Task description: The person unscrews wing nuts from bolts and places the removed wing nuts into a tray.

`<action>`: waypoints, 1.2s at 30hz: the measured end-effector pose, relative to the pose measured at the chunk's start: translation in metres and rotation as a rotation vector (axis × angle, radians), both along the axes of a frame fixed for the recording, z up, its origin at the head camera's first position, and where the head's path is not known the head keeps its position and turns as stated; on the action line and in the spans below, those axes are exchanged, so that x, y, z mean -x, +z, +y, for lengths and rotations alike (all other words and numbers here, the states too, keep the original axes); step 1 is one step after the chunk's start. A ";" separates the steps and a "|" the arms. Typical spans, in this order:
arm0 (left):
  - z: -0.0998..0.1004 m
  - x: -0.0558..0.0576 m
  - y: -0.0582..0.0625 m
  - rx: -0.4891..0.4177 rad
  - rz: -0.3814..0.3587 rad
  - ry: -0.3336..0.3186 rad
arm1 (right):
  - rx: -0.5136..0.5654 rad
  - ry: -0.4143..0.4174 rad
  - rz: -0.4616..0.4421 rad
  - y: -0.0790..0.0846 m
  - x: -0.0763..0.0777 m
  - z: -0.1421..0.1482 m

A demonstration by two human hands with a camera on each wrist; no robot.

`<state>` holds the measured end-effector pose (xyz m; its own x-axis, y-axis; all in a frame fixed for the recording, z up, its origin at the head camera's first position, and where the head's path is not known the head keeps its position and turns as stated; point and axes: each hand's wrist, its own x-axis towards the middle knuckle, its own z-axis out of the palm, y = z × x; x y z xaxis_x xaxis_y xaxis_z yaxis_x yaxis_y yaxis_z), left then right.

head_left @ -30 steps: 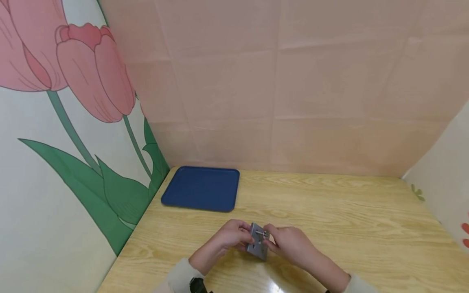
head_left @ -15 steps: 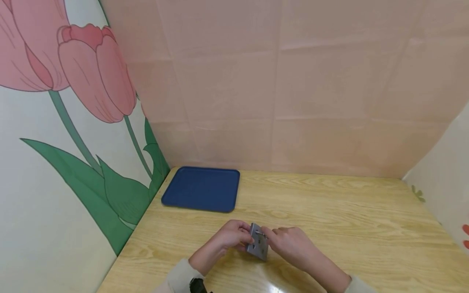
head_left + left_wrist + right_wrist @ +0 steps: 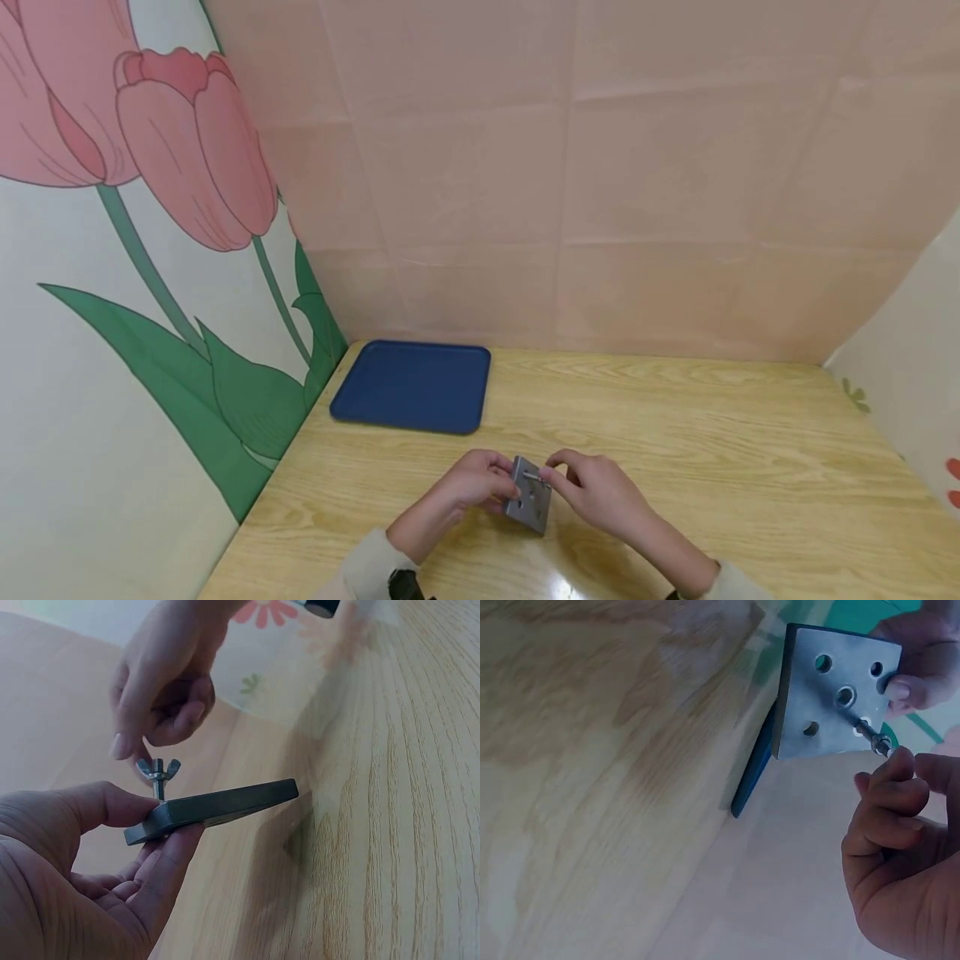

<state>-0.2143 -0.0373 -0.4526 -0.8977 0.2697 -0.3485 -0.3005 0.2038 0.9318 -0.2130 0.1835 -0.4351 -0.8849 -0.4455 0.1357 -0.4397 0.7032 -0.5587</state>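
A grey metal plate with several holes (image 3: 534, 510) is held up on edge above the table by my left hand (image 3: 472, 483), thumb on one face and fingers on the other. Through a corner hole of the plate (image 3: 795, 690) runs a bolt (image 3: 158, 793). A silver wing nut (image 3: 159, 773) sits near the bolt's free end, spaced off the plate. My right hand (image 3: 600, 496) has its fingers curled, with fingertips at the wing nut (image 3: 882, 744). In the left wrist view a fingertip of the right hand (image 3: 169, 682) is beside one wing; the exact contact is partly hidden.
A dark blue tray (image 3: 411, 387) lies at the back left of the wood-grain table (image 3: 712, 450). A pink covering (image 3: 570, 167) hangs behind the table. A wall with painted tulips (image 3: 202, 150) stands on the left, a pale wall (image 3: 900, 350) on the right.
The right hand's fingers have shifted about the bolt end: the index finger reached along it half a second ago and is now bent and raised. Left hand and plate have stayed nearly still.
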 end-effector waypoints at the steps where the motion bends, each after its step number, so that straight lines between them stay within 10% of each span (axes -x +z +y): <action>1: 0.000 0.000 0.000 -0.001 -0.003 0.002 | 0.008 -0.011 -0.023 0.000 0.001 0.000; 15: 0.000 -0.001 0.000 0.004 -0.003 0.015 | 0.271 -0.039 -0.539 -0.001 0.010 0.005; 36: -0.001 0.000 0.002 -0.004 -0.003 -0.003 | 0.304 0.000 -0.619 -0.001 0.009 0.001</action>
<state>-0.2147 -0.0379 -0.4506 -0.8958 0.2740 -0.3500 -0.3027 0.2006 0.9317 -0.2222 0.1848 -0.4362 -0.8400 -0.4676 -0.2752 0.0236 0.4752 -0.8795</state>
